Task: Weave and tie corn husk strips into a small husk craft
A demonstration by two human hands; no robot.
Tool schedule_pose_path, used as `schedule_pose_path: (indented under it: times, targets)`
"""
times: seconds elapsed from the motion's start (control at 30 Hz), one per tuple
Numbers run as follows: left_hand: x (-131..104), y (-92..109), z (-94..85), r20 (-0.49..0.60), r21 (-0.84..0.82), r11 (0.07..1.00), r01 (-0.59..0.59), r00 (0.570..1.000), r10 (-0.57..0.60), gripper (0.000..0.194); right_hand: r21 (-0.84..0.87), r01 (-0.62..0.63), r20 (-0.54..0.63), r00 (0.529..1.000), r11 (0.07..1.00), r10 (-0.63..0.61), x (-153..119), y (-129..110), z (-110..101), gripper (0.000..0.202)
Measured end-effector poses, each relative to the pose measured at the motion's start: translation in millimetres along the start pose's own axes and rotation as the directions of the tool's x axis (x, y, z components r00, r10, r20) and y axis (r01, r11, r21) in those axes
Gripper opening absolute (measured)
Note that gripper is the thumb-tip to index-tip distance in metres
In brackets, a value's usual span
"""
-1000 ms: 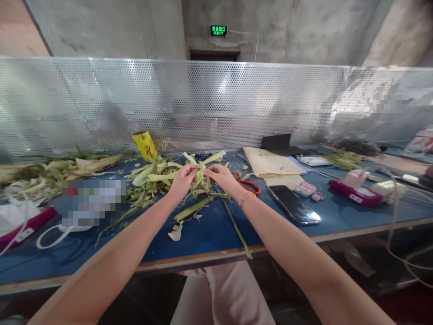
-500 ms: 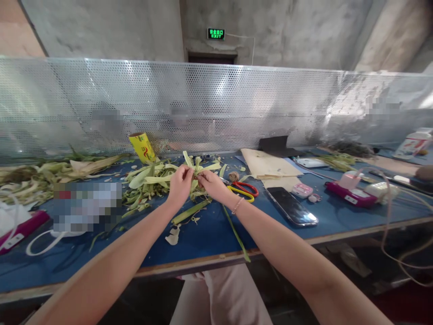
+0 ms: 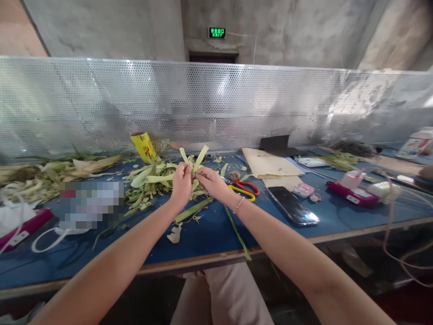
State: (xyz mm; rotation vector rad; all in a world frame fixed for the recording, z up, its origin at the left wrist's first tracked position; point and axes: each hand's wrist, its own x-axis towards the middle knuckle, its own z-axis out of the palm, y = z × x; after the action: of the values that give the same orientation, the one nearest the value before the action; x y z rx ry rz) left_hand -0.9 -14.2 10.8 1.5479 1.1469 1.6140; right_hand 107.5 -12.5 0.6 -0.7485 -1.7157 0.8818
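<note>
My left hand point(image 3: 182, 181) and my right hand point(image 3: 211, 182) meet over the middle of the table. Pale green strips of corn husk point(image 3: 202, 157) stick up between them in a V. The left fingers are closed around the base of the strips. Right thumb and fingertips pinch at the same spot, though exactly what they grip there is hidden. Left of the hands lies a heap of cut husks point(image 3: 154, 179). Scissors point(image 3: 252, 190) with red and yellow handles and a small ball of brown twine point(image 3: 234, 176) lie just right of my right hand.
A yellow tube point(image 3: 143, 146) stands by the perforated metal screen point(image 3: 216, 104). Rightward are brown paper point(image 3: 267, 163), a phone point(image 3: 293, 206), a pink case point(image 3: 303, 190) and a magenta power strip point(image 3: 352, 195) with cables. More husks point(image 3: 84, 169) and a blurred-out item point(image 3: 91, 205) lie left.
The husk strips between my hands now stand more upright and spread in a V. My right fingers have shifted slightly at the base; both hands remain closed together.
</note>
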Motion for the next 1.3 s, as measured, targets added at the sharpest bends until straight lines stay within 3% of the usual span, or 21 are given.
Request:
schedule_pose_path:
  times: [0.13,0.27,0.47,0.63,0.8,1.03,1.3]
  targets:
    - [2,-3,-1.3,0.045,-0.055,0.998,-0.015,0.999,0.017,0.023,0.122,-0.059,0.067,0.996,0.991,0.051,-1,1,-3,0.016]
    - [8,-6,-7.7,0.081,0.029,0.994,-0.106,0.991,0.103,0.018,0.102,-0.066,0.112,0.992,0.993,0.054,-1,3,-9,0.015]
    - [10,-5,-12.3,0.195,0.252,0.948,-0.196,0.969,0.149,0.02,0.055,-0.01,-0.084,0.996,0.998,0.014,3,8,-14,0.019]
    - [8,-6,-7.8,0.236,0.032,0.999,-0.033,0.971,0.025,0.022,0.013,-0.01,-0.179,0.984,1.0,0.012,5,10,-17,0.012]
    - [10,-9,-7.7,0.28,0.073,0.996,-0.041,0.96,0.019,0.014,-0.056,0.004,-0.289,0.957,0.998,-0.02,6,8,-18,0.01]
    - [6,-3,-6.3,0.367,0.106,0.994,-0.033,0.93,-0.008,0.014,-0.118,0.013,-0.318,0.947,0.993,-0.05,4,5,-21,0.012]
    - [0,1,-1.1,0.226,0.197,0.959,-0.206,0.961,0.16,0.009,-0.023,-0.048,-0.397,0.917,0.999,0.034,0,-3,-13,0.01]
